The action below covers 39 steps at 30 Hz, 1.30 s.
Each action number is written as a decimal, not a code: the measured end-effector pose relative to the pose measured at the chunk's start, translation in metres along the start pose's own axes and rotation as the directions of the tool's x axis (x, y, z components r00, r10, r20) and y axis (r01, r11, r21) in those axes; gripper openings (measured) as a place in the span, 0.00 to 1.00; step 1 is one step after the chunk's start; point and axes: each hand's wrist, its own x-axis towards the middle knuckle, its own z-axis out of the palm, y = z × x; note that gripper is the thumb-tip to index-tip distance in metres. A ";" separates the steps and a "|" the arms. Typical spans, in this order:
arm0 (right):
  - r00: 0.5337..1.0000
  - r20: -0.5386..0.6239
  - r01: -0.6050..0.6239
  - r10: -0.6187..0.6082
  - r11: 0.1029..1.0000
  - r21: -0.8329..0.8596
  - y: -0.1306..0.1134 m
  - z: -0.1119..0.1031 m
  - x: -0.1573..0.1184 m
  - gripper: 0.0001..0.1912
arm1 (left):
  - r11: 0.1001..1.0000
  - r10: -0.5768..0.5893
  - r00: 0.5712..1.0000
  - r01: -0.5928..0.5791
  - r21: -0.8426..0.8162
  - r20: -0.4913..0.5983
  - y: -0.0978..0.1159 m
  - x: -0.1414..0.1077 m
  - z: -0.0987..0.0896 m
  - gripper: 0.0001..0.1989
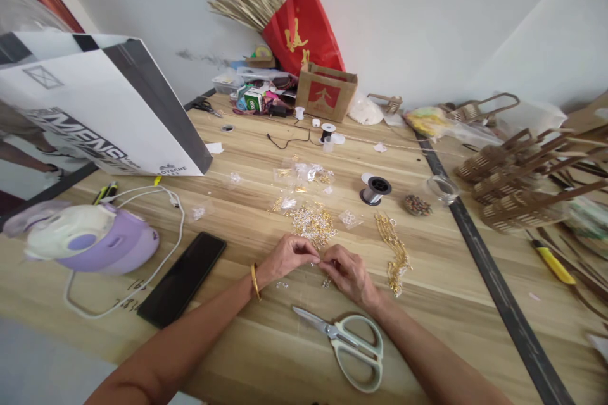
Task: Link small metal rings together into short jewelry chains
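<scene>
My left hand and my right hand meet fingertip to fingertip low over the table, each closed in a pinch. Whatever lies between the fingers is too small to name. Just beyond them spreads a pile of gold and silver beads. A few clear beads lie beside my left hand. Scissors with pale handles rest nearer to me, below my right hand. To the right lies a bundle of gold chains. A gold bangle circles my left wrist.
On the left are a black phone, a purple-and-white device with a white cable, and a large paper bag. Wire spools, a clear cup and a yellow-handled cutter lie right. Woven baskets stand far right.
</scene>
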 end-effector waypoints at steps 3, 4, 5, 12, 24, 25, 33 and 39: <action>1.000 0.004 0.007 -0.007 1.000 -0.011 0.001 0.001 0.000 0.04 | 1.000 0.000 1.000 0.000 0.020 0.005 -0.002 0.000 0.000 0.08; 1.000 0.005 0.006 -0.006 1.000 -0.011 0.001 0.000 0.000 0.04 | 1.000 0.001 1.000 -0.001 0.027 0.005 -0.002 0.000 0.000 0.08; 1.000 0.006 0.006 -0.006 1.000 -0.011 0.000 0.000 0.000 0.03 | 0.999 0.003 1.000 -0.004 0.036 0.005 -0.002 0.000 0.000 0.08; 0.998 0.059 0.010 -0.008 0.999 -0.044 0.000 -0.001 0.000 0.04 | 0.996 0.023 1.000 -0.023 0.086 0.002 0.000 -0.002 0.003 0.08; 0.997 0.068 0.042 -0.037 0.997 -0.070 -0.002 -0.001 0.002 0.05 | 0.996 0.006 1.000 -0.004 0.084 -0.024 0.004 -0.003 0.006 0.11; 0.997 0.064 0.040 -0.036 0.997 -0.072 -0.002 -0.001 0.002 0.05 | 0.996 0.006 1.000 -0.004 0.086 -0.019 0.004 -0.003 0.005 0.10; 0.999 0.034 0.017 -0.014 0.996 -0.087 -0.004 -0.001 0.002 0.03 | 0.994 0.000 1.000 -0.001 0.106 0.008 0.004 -0.003 0.003 0.07; 0.999 0.050 -0.001 0.006 0.996 -0.089 -0.002 0.000 0.001 0.03 | 0.996 0.006 0.999 -0.011 0.094 0.051 0.001 -0.001 0.001 0.07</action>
